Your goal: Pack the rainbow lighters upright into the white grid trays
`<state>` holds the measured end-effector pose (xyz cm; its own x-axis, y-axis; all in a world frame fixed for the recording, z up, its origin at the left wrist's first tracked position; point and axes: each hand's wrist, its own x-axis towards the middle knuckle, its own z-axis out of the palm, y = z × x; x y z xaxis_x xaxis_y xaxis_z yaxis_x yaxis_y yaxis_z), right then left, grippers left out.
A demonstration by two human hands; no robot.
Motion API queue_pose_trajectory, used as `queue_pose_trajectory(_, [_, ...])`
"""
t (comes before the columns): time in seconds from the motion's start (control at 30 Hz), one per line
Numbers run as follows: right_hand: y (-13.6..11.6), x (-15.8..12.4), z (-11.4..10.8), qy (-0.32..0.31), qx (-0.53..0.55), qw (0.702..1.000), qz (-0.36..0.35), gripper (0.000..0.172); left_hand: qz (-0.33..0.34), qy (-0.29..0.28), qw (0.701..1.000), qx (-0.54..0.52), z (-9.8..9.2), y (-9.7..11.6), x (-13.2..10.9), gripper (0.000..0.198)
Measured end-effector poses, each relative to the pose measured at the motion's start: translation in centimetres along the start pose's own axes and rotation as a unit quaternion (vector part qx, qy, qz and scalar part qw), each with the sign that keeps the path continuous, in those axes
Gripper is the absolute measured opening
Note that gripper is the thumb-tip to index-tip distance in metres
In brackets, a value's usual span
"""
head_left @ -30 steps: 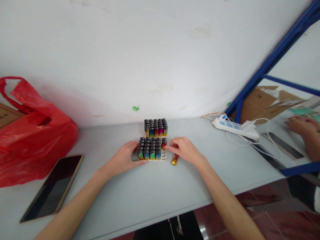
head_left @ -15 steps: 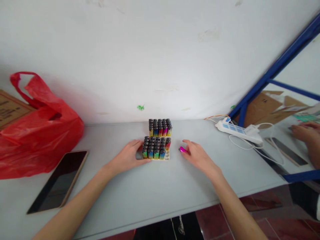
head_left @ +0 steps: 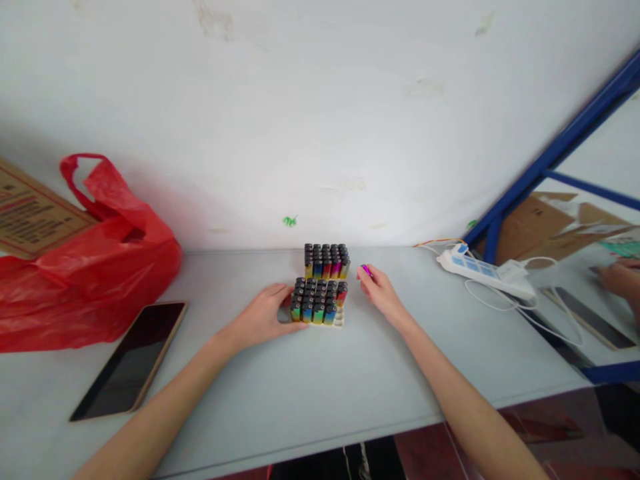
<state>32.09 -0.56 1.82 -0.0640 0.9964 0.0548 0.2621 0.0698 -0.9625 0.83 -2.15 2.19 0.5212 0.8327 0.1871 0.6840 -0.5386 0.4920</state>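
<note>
Upright lighters with black tops and coloured bodies stand in rows in a white tray (head_left: 339,321). Several cells along the tray's front right side hold no lighter. My left hand (head_left: 267,312) is closed around the tray's left side, thumb at the front and fingers behind. Just right of the lighters, my right hand (head_left: 379,289) grips a purple lighter (head_left: 367,270) between thumb and fingers, off the tray. Directly behind the tray stands a second block of lighters (head_left: 327,262), close to the wall.
On the left lie a dark-screened phone (head_left: 131,360) and a red plastic bag (head_left: 135,257) against a cardboard box (head_left: 40,213). A white power strip (head_left: 483,270) with loose cables is at right, beside a blue frame (head_left: 550,150). Past the frame, another hand (head_left: 620,275) shows.
My right hand has moved up and toward the back with the purple lighter, now level with the rear block. My left hand keeps its place on the tray. The view has shifted slightly.
</note>
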Motion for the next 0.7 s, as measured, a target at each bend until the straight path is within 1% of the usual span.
queue_pose_trajectory(0.03, [0.5,-0.1,0.5,0.023,-0.027,0.999,-0.018,0.059,-0.001,-0.002,1.000,-0.002,0.0,0.0,0.0,0.045])
queue_pose_trajectory(0.1, [1.2,-0.7,1.3,0.046,-0.075,0.995,-0.039,0.064,-0.002,-0.004,1.000,-0.006,0.0,-0.1,0.1,0.046])
queue_pose_trajectory(0.17, [1.4,-1.3,1.7,0.059,-0.100,0.993,-0.037,0.066,-0.002,-0.005,1.000,-0.007,0.0,-0.1,0.1,0.046])
queue_pose_trajectory(0.3, [1.2,-1.9,1.6,0.086,-0.104,0.991,-0.027,0.059,-0.010,-0.011,1.000,-0.005,-0.1,0.0,0.1,0.045])
queue_pose_trajectory(0.4, [1.3,-1.6,1.5,0.095,-0.098,0.990,-0.038,0.051,-0.019,-0.014,1.000,-0.002,-0.1,0.0,0.0,0.046])
queue_pose_trajectory(0.47, [1.3,-1.6,1.5,0.095,-0.096,0.990,-0.044,0.048,-0.023,-0.017,1.000,0.001,-0.1,-0.1,0.0,0.046])
queue_pose_trajectory(0.53, [1.3,-1.6,1.5,0.091,-0.093,0.990,-0.049,0.048,-0.024,-0.018,1.000,0.001,-0.1,-0.1,0.0,0.047])
queue_pose_trajectory(0.7, [0.7,-2.0,1.6,0.088,-0.081,0.991,-0.064,0.056,-0.024,-0.015,1.000,-0.005,-0.1,-0.1,0.1,0.046])
